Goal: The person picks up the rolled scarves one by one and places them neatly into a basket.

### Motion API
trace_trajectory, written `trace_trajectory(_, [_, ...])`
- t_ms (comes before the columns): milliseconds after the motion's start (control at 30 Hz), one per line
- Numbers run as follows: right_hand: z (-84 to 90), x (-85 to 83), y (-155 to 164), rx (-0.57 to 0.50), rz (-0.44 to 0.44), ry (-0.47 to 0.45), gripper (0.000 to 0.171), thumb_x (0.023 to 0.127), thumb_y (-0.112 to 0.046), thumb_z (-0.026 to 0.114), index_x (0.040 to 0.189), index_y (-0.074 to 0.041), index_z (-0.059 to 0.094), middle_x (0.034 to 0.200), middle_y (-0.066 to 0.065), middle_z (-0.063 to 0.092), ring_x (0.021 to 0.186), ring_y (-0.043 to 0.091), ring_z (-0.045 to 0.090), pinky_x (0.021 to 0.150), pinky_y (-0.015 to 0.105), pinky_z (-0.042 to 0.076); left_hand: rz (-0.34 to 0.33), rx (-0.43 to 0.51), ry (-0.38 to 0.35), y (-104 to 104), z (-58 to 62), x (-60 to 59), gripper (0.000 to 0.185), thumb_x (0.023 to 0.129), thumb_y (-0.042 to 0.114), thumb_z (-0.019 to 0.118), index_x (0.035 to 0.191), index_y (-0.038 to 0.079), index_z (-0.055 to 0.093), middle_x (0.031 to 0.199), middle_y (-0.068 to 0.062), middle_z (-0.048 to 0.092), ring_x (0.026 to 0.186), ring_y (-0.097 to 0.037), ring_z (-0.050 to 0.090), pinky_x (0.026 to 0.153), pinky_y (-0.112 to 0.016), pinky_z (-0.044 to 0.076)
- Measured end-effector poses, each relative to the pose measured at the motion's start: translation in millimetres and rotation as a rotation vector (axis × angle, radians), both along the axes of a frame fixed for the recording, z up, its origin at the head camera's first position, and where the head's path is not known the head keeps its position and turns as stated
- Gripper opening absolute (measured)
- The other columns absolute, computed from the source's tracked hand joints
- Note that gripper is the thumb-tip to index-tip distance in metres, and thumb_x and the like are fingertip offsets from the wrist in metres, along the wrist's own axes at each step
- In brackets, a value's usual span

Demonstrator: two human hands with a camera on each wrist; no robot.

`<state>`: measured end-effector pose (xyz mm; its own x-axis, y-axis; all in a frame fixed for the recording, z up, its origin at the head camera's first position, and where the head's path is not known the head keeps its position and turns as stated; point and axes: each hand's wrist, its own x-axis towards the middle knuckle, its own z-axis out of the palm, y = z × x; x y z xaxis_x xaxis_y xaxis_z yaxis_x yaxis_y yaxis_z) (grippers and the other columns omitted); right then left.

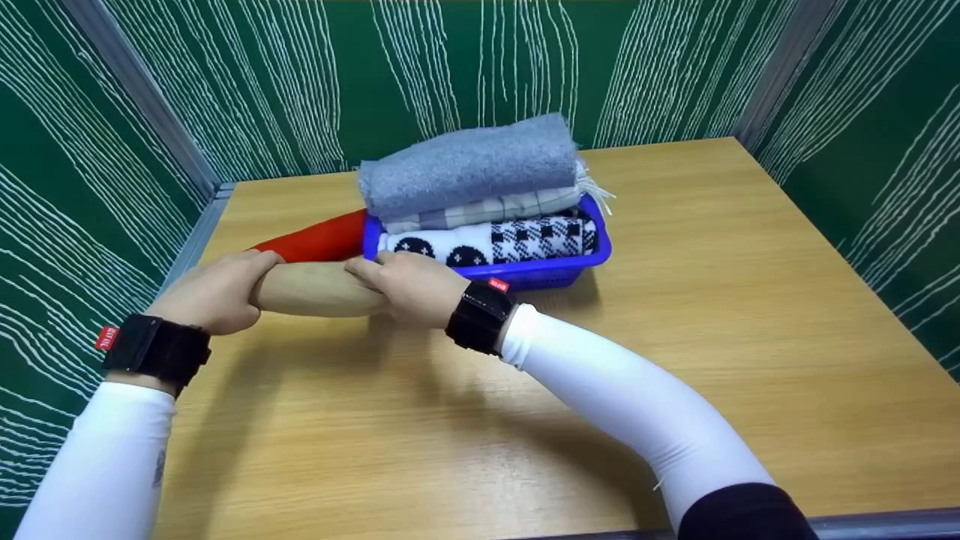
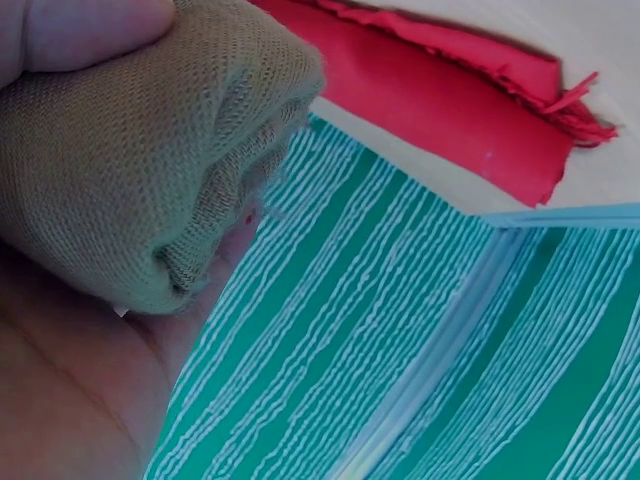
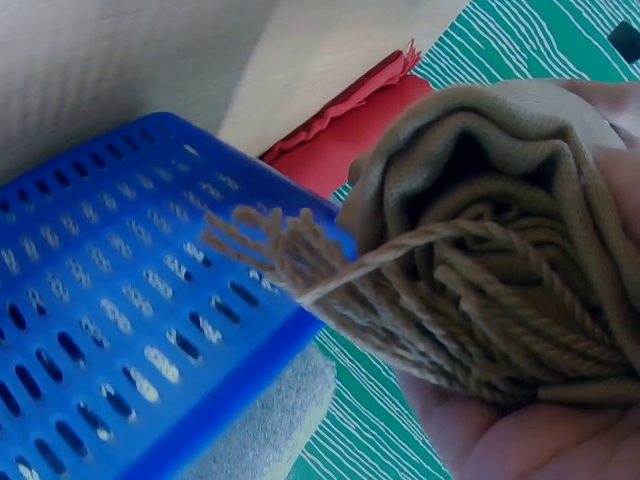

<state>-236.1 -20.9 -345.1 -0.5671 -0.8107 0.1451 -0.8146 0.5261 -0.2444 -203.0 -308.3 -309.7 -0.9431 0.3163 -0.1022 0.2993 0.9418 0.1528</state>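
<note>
Nearest to me are my two white sleeves, running up to black wrist straps and then to the hands. My left hand [image 1: 214,291] wraps round the left end of a rolled tan scarf [image 1: 315,289], and my right hand [image 1: 412,287] closes round its right end, so both hands are clamped on the same roll, one at each end, with a bare stretch of roll between them. The roll's long axis runs left to right across the near-left part of the tabletop [image 1: 750,315], just in front of the blue basket [image 1: 559,271]; whether it rests on the wood or is held just above it I cannot tell. From the right wrist I see the roll end-on: twisted tan fringe [image 3: 300,255] sticks out of the right end toward the perforated wall of the basket. From the left wrist the other end shows as tightly folded knit in my palm. Just beyond the roll a red scarf [image 1: 319,238] lies against the basket's left end. The basket holds a black-and-white patterned scarf [image 1: 510,241], a pale checked scarf [image 1: 495,210] above it and a grey scarf [image 1: 469,165] on top.
</note>
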Motion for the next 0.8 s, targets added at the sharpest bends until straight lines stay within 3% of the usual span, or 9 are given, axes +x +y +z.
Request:
trace_trajectory(533, [12.2, -3.5, 15.8, -0.014, -0.032, 0.027, 0.066, 0.098, -0.001, 0.072, 0.159, -0.012, 0.052, 0.124, 0.021, 0.07, 0.111, 0.037, 0.072, 0.101, 0.049, 0.06, -0.001, 0.031, 0.019, 12.5, 8.7, -3.7, 0.05, 0.081, -0.005, 0.073, 0.127, 0.013, 0.066, 0.12, -0.015, 0.071, 0.109, -0.038, 0.062, 0.097, -0.061, 0.054])
trace_trajectory(800, [17.3, -5.1, 25.1, -0.029, -0.048, 0.041, 0.072, 0.093, -0.007, 0.083, 0.158, -0.013, 0.054, 0.129, 0.02, 0.069, 0.115, 0.036, 0.072, 0.104, 0.049, 0.06, -0.024, 0.026, 0.035, 17.8, 11.6, -6.6, 0.05, 0.081, -0.004, 0.071, 0.129, 0.012, 0.065, 0.119, -0.015, 0.071, 0.107, -0.037, 0.063, 0.096, -0.06, 0.055])
